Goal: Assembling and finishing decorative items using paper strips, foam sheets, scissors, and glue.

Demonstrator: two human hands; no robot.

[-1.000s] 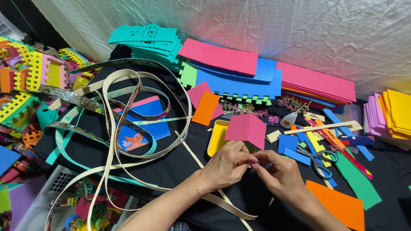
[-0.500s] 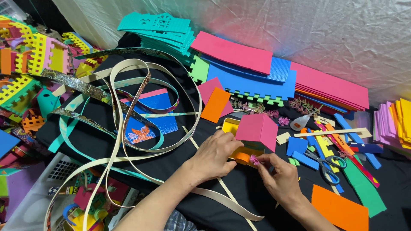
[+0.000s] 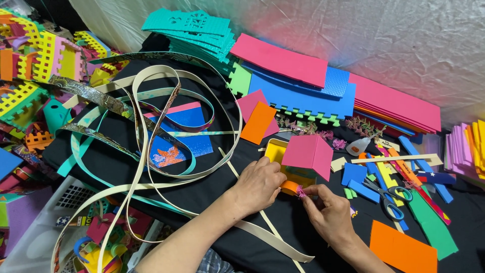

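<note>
Presently, a small foam house [image 3: 303,159], yellow in the walls with a pink folded roof, is seen standing on the black cloth [image 3: 212,182] at the middle of the table, just in front of the blue foam sheets [image 3: 303,98]. The left hand [image 3: 257,184] is laid against the near left side of the house, fingers curled about an orange piece at its base, so that the house is steadied. A tiny pink trim piece [image 3: 301,191] is pinched between thumb and forefinger of the right hand [image 3: 328,215]; the other fingers are loosely curled. For the step to be done well, it is judged that the house should be held firm while the trim is pressed squarely to the lower front edge, and light pressure is advised, since the foam walls are likely to give. Scissors [image 3: 386,197] lie near, to the right. Compared with the picture one second ago, the hands are found farther forward, close against the house, where previously they were joined nearer the body; the view has also shifted.
</note>
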